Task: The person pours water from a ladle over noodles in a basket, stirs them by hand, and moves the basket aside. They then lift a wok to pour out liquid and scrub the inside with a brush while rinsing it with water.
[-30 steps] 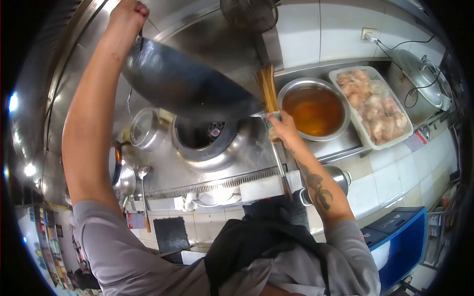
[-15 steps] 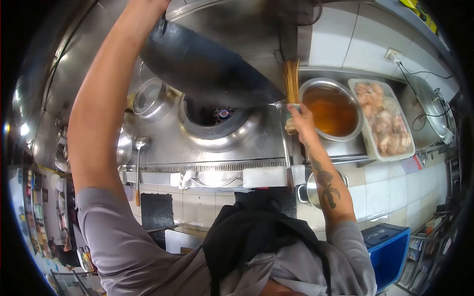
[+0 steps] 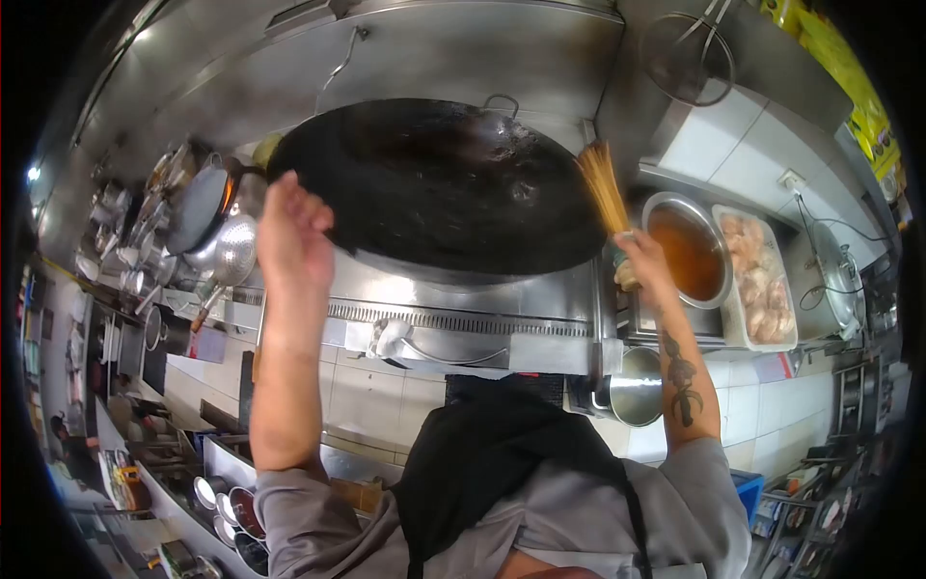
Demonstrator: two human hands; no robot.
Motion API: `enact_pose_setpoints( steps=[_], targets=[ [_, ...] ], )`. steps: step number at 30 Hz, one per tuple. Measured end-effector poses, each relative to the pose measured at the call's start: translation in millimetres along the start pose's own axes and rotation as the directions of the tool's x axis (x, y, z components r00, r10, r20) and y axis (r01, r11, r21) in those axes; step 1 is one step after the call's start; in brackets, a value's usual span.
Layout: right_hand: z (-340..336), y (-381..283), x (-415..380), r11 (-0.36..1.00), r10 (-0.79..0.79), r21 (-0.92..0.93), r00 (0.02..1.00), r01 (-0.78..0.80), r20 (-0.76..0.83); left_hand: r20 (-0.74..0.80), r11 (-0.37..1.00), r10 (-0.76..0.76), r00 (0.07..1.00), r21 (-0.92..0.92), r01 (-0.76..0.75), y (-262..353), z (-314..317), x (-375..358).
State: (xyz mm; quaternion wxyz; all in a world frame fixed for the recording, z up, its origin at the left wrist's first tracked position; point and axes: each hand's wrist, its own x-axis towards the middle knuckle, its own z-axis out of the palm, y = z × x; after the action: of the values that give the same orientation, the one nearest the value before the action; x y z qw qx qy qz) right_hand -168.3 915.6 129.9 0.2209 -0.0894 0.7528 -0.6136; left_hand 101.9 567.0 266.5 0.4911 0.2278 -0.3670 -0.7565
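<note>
Nearest the camera, the left hand (image 3: pixel 292 236) is raised at the near rim of the big black wok (image 3: pixel 439 183), its fingers (image 3: pixel 311 205) curled over the edge where a handle would sit, though the hand covers the exact hold. The right hand (image 3: pixel 641 262) is closed around the bound lower end of a bamboo brush (image 3: pixel 604 188), whose splayed bristle tips lean against the wok's right rim. The wok is tilted on the stove, its open side turned toward the person, the dark inner surface wet or oily in patches, with a small loop handle (image 3: pixel 501 99) showing at the far rim. By its look it is a wide, thin steel pan: rigid, heavy for one hand, prone to swing if held at one point only, and likely hot and greasy, so the firm places to take it are that near rim and the far loop, not the slick bowl. The brush seems light and stiff along its length, springy at the tips, and best gripped low on the bundle, as it is now. Beyond the right hand, on the steel desk (image 3: pixel 463 289), stands a metal bowl of brownish liquid (image 3: pixel 687 251), and just beside it a white tray of pale raw pieces (image 3: pixel 757 280). Farther off, a wire skimmer (image 3: pixel 687 58) hangs on the wall.
</note>
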Motion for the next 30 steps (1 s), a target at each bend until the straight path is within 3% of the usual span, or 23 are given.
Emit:
enact_pose_setpoints(
  steps=[4, 7, 11, 15, 19, 21, 22, 25, 26, 27, 28, 29, 30],
  targets=[
    [24, -32, -4, 0.997, -0.071, -0.013, 0.997, 0.071, -0.023, -0.093, 0.993, -0.06, 0.994, -0.109, 0.05, -21, -69, -24],
    [45, -59, 3, 0.99, -0.142, 0.021, 0.99, 0.142, 0.014, -0.036, 0.962, -0.049, 0.998, -0.271, 0.038, -24, -91, -36],
    [78, -103, -6, 0.978, -0.209, 0.011, 0.977, 0.209, 0.032, -0.145, 0.936, -0.102, 0.984, -0.35, 0.046, -43, -117, -43],
    [98, -116, -14, 0.96, -0.245, 0.134, 0.969, 0.244, -0.012, -0.169, 0.932, -0.165, 0.972, -0.348, 0.098, -84, -136, -38],
    [89, -106, -19, 0.965, -0.225, 0.13, 0.973, 0.229, -0.045, -0.079, 0.918, -0.224, 0.971, -0.352, 0.184, -143, -137, -50],
    [75, -86, -30, 0.962, -0.229, 0.133, 0.97, 0.238, -0.08, -0.015, 0.916, -0.332, 0.943, -0.246, 0.318, -149, -141, -62],
    [70, -75, -38, 0.938, -0.309, 0.129, 0.944, 0.323, -0.118, 0.01, 0.905, -0.387, 0.922, -0.187, 0.382, -151, -145, -69],
    [48, -28, -68, 0.96, -0.223, 0.096, 0.927, 0.262, -0.3, 0.0, 0.886, -0.454, 0.891, 0.108, 0.452, -141, -176, -86],
    [41, -7, -82, 0.968, -0.19, 0.099, 0.932, 0.23, -0.309, 0.011, 0.916, -0.306, 0.952, 0.274, 0.291, -137, -185, -89],
    [32, 15, -98, 0.976, -0.153, 0.102, 0.936, 0.194, -0.317, 0.108, 0.871, -0.058, 0.992, 0.492, -0.003, -134, -190, -88],
    [26, 37, -114, 0.982, -0.114, 0.106, 0.938, 0.157, -0.327, 0.268, 0.709, 0.16, 0.95, 0.638, -0.299, -122, -183, -86],
    [22, 61, -130, 0.984, -0.058, 0.141, 0.948, 0.107, -0.314, 0.466, 0.457, 0.318, 0.826, 0.688, -0.564, -111, -174, -82],
    [20, 87, -146, 0.983, -0.002, 0.176, 0.954, 0.057, -0.299, 0.573, 0.391, 0.279, 0.77, 0.665, -0.637, -103, -166, -78]
  ],
)
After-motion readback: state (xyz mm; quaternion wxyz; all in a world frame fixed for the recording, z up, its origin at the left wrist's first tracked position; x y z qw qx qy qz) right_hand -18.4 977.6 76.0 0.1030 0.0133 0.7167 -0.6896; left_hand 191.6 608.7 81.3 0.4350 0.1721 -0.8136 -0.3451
